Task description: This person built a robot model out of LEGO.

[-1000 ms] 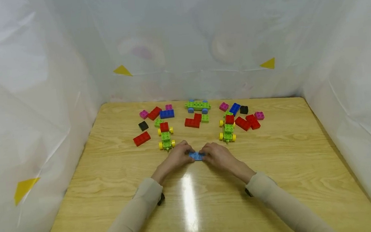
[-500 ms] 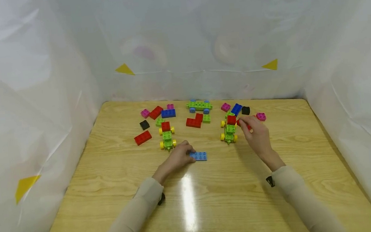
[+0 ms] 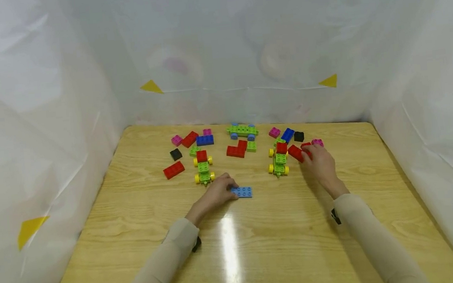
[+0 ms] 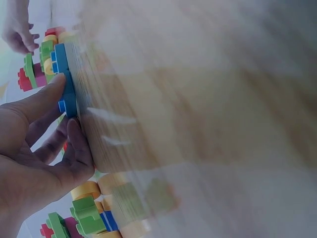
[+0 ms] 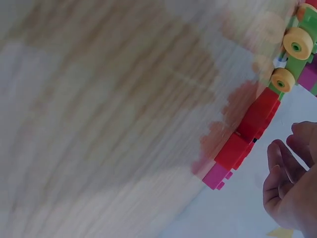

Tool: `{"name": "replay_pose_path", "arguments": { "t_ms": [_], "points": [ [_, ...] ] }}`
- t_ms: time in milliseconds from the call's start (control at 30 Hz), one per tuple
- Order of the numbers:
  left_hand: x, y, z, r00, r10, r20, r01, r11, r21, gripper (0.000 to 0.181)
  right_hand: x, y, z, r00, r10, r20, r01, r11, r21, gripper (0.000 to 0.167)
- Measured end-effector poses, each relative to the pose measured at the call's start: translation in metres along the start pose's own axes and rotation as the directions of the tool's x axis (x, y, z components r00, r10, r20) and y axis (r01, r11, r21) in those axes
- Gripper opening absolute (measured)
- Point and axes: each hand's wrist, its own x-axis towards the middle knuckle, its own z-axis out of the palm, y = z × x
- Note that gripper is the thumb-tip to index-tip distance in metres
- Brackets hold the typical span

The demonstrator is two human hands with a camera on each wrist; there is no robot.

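On the tabletop [image 3: 267, 237], my left grip [image 3: 216, 192] is clamped on the light-blue brick [image 3: 245, 192].
Left forearm [image 3: 164, 264] angled inward; my right grip [image 3: 320, 165] extends farther forward, holding nothing, fingers [image 5: 270, 188] loosely bent near two red bricks [image 3: 295, 153].

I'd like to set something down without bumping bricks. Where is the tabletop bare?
The yellowish wooden tabletop is bare between the beige fabric sleeves, nearer than the light-blue studded plastic brick pinched by the left hand, and from the right sleeve to the tabletop's right edge. Crowded: the far strip, and around the red rectangular plastic bricks by the right hand.
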Motion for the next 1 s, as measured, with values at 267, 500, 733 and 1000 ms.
{"name": "replay_pose_path", "arguments": {
  "t_ms": [267,500,733,1000],
  "points": [
    [-0.001,0.000,0.001,1.000,0.021,-0.017,-0.021,1.000,-0.003,0.025,0.008,0.005,0.009,0.997,-0.047,0.064,0.051,0.996,-0.079,0.035],
    [-0.002,0.001,0.001,1.000,0.028,-0.012,-0.028,1.000,0.004,0.026,0.005,0.008,0.014,0.995,-0.034,0.091,0.044,0.994,-0.103,0.037],
    [-0.001,0.001,0.001,0.999,0.036,-0.020,-0.036,0.999,0.012,0.025,0.006,0.010,0.014,0.994,-0.035,0.102,0.043,0.996,-0.079,0.039],
    [0.000,0.001,-0.001,0.999,0.038,-0.018,-0.038,0.999,0.011,0.025,0.006,0.010,0.004,1.000,-0.027,-0.004,0.027,0.999,-0.022,0.041]
  ]
}}
